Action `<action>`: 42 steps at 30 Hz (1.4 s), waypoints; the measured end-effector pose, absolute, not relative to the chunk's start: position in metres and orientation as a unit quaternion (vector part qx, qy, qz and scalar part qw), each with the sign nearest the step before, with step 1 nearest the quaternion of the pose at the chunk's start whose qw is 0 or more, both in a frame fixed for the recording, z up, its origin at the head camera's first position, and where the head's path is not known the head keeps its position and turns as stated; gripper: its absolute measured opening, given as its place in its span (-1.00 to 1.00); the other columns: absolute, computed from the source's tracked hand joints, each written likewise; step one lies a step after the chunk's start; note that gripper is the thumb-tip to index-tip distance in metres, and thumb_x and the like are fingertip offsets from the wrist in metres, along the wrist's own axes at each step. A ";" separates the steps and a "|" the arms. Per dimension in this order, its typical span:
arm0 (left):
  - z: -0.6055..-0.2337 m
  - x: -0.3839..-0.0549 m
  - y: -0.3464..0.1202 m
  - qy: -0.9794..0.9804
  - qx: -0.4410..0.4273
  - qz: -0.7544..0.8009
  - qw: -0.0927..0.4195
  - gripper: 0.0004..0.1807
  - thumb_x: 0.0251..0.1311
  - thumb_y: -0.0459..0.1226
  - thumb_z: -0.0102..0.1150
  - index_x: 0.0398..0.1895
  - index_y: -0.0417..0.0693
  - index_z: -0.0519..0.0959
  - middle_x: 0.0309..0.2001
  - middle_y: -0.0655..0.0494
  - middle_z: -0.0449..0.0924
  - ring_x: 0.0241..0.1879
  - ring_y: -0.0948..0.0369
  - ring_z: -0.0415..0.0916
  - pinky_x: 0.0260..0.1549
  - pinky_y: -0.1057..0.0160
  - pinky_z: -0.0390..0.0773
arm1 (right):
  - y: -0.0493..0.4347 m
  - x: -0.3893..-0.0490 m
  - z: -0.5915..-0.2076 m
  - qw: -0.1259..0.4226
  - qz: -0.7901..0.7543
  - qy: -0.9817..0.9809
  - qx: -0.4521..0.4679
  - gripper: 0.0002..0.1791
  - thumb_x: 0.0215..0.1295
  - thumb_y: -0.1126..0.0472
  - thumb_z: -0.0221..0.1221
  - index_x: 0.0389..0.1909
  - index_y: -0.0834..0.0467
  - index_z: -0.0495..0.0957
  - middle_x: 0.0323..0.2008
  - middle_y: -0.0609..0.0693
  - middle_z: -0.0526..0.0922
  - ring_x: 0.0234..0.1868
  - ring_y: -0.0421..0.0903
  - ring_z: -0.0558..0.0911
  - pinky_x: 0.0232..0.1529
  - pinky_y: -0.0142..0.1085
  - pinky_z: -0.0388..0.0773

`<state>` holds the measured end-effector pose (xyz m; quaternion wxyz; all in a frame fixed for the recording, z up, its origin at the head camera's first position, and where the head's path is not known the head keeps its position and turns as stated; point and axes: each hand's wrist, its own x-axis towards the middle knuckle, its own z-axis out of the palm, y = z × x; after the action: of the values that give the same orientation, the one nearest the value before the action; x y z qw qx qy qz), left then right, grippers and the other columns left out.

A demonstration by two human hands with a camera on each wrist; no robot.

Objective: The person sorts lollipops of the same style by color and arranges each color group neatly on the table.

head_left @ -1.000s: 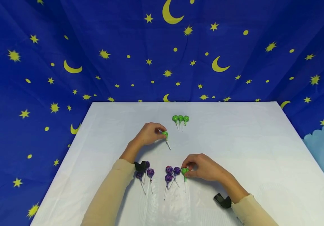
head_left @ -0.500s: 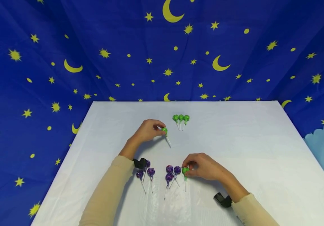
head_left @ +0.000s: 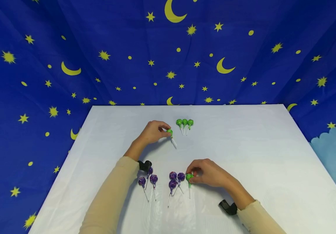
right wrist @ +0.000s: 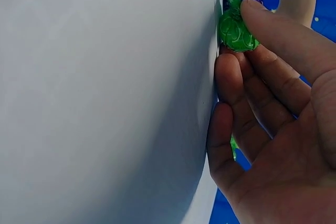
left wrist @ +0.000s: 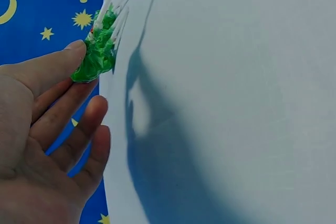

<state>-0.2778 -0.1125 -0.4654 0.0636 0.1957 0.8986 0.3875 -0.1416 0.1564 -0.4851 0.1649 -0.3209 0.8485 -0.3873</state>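
Note:
My left hand pinches a green-wrapped lollipop by its head, its white stick slanting down to the right. In the left wrist view the lollipop is between thumb and fingers, above the table with its shadow beside it. Lower down, my right hand pinches another green lollipop at its head, low at the tabletop, stick toward me. Just left of it lies a cluster of three purple lollipops. Beyond my left hand, three green lollipops lie side by side, sticks close together.
Three more purple lollipops lie under my left forearm's black wrist camera, which partly covers one. A black camera is also on my right wrist. The white table ends at a blue curtain with stars and moons.
My left hand has moved slightly away from me with its green lollipop, toward the far green group. My right hand stays in place with its lollipop. The head view has shifted slightly.

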 end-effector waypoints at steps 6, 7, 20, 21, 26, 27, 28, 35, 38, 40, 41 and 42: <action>-0.466 -0.286 -0.110 0.896 0.193 0.397 0.056 -0.70 0.11 -0.16 0.39 -0.08 -0.02 0.70 -0.15 0.17 0.66 -0.24 0.20 0.52 -0.39 0.23 0.53 | 0.157 -0.143 -0.485 0.160 -0.389 0.851 -0.315 -0.75 0.13 0.14 0.39 -0.16 -0.05 0.64 -0.28 -0.26 0.61 -0.29 -0.24 0.56 -0.25 -0.31 0.51; -0.466 -0.288 -0.109 0.896 0.191 0.398 0.056 -0.71 0.11 -0.17 0.39 -0.09 -0.02 0.70 -0.15 0.17 0.66 -0.24 0.20 0.52 -0.38 0.23 0.53 | 0.157 -0.143 -0.485 0.160 -0.389 0.851 -0.314 -0.75 0.13 0.14 0.39 -0.16 -0.05 0.63 -0.28 -0.26 0.61 -0.29 -0.25 0.56 -0.25 -0.31 0.51; -0.482 -0.304 -0.108 0.898 0.158 0.405 0.067 -0.71 0.06 -0.18 0.43 -0.12 -0.01 0.71 -0.16 0.16 0.68 -0.19 0.16 0.58 -0.18 0.17 0.52 | 0.158 -0.141 -0.487 0.174 -0.400 0.848 -0.303 -0.74 0.13 0.13 0.39 -0.15 -0.05 0.63 -0.26 -0.24 0.61 -0.27 -0.19 0.58 -0.22 -0.30 0.51; -0.483 -0.305 -0.107 0.896 0.158 0.408 0.068 -0.70 0.06 -0.18 0.43 -0.11 -0.02 0.71 -0.16 0.16 0.68 -0.19 0.16 0.58 -0.18 0.17 0.53 | 0.158 -0.141 -0.487 0.174 -0.400 0.847 -0.303 -0.74 0.12 0.13 0.39 -0.15 -0.05 0.63 -0.27 -0.24 0.61 -0.27 -0.19 0.57 -0.23 -0.30 0.51; -0.484 -0.309 -0.102 0.892 0.157 0.419 0.065 -0.69 0.06 -0.19 0.43 -0.11 -0.04 0.71 -0.16 0.16 0.68 -0.19 0.16 0.59 -0.18 0.17 0.54 | 0.159 -0.141 -0.487 0.176 -0.401 0.847 -0.301 -0.74 0.13 0.12 0.39 -0.15 -0.05 0.63 -0.26 -0.24 0.61 -0.28 -0.20 0.57 -0.23 -0.31 0.51; -0.483 -0.309 -0.101 0.892 0.156 0.420 0.065 -0.69 0.06 -0.18 0.43 -0.11 -0.04 0.71 -0.16 0.16 0.68 -0.19 0.17 0.59 -0.18 0.18 0.53 | 0.159 -0.141 -0.487 0.176 -0.402 0.847 -0.301 -0.74 0.13 0.12 0.39 -0.15 -0.05 0.63 -0.26 -0.24 0.61 -0.28 -0.21 0.56 -0.23 -0.31 0.51; -0.483 -0.310 -0.100 0.891 0.156 0.421 0.065 -0.69 0.06 -0.18 0.43 -0.10 -0.04 0.71 -0.16 0.16 0.67 -0.19 0.17 0.58 -0.18 0.18 0.53 | 0.159 -0.141 -0.487 0.176 -0.402 0.846 -0.301 -0.74 0.13 0.12 0.39 -0.15 -0.05 0.63 -0.26 -0.24 0.61 -0.27 -0.21 0.56 -0.23 -0.31 0.51; -0.481 -0.316 -0.096 0.891 0.156 0.421 0.068 -0.70 0.09 -0.20 0.41 -0.08 -0.04 0.70 -0.12 0.13 0.67 -0.17 0.15 0.59 -0.15 0.19 0.53 | 0.159 -0.140 -0.489 0.179 -0.410 0.844 -0.297 -0.74 0.14 0.12 0.39 -0.14 -0.04 0.63 -0.25 -0.23 0.62 -0.27 -0.24 0.56 -0.22 -0.31 0.51; -0.481 -0.318 -0.096 0.891 0.154 0.420 0.072 -0.69 0.09 -0.21 0.41 -0.08 -0.05 0.70 -0.12 0.13 0.67 -0.17 0.15 0.60 -0.13 0.18 0.52 | 0.159 -0.140 -0.489 0.179 -0.412 0.843 -0.297 -0.74 0.13 0.13 0.39 -0.14 -0.04 0.63 -0.25 -0.23 0.62 -0.27 -0.25 0.56 -0.22 -0.31 0.52; -0.482 -0.320 -0.097 0.892 0.154 0.418 0.074 -0.69 0.09 -0.21 0.41 -0.08 -0.05 0.70 -0.12 0.13 0.67 -0.16 0.16 0.60 -0.11 0.18 0.51 | 0.158 -0.140 -0.488 0.178 -0.412 0.843 -0.298 -0.74 0.13 0.15 0.39 -0.14 -0.04 0.63 -0.25 -0.23 0.62 -0.27 -0.25 0.56 -0.22 -0.31 0.52; -0.482 -0.321 -0.097 0.893 0.152 0.417 0.075 -0.69 0.09 -0.21 0.41 -0.07 -0.05 0.70 -0.13 0.13 0.67 -0.16 0.17 0.60 -0.11 0.18 0.51 | 0.157 -0.140 -0.488 0.177 -0.412 0.842 -0.299 -0.74 0.13 0.15 0.39 -0.14 -0.04 0.63 -0.25 -0.23 0.62 -0.27 -0.24 0.57 -0.22 -0.31 0.52; -0.483 -0.322 -0.098 0.894 0.151 0.416 0.074 -0.69 0.09 -0.21 0.41 -0.08 -0.05 0.70 -0.13 0.13 0.67 -0.16 0.17 0.60 -0.10 0.18 0.51 | 0.157 -0.140 -0.487 0.176 -0.411 0.843 -0.300 -0.74 0.13 0.15 0.39 -0.14 -0.04 0.63 -0.25 -0.23 0.61 -0.28 -0.24 0.57 -0.22 -0.31 0.52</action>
<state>-0.3224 -0.0977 -0.4828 0.0743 0.1509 0.8938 0.4158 -0.1405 0.1569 -0.4873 0.1757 -0.3004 0.8425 -0.4112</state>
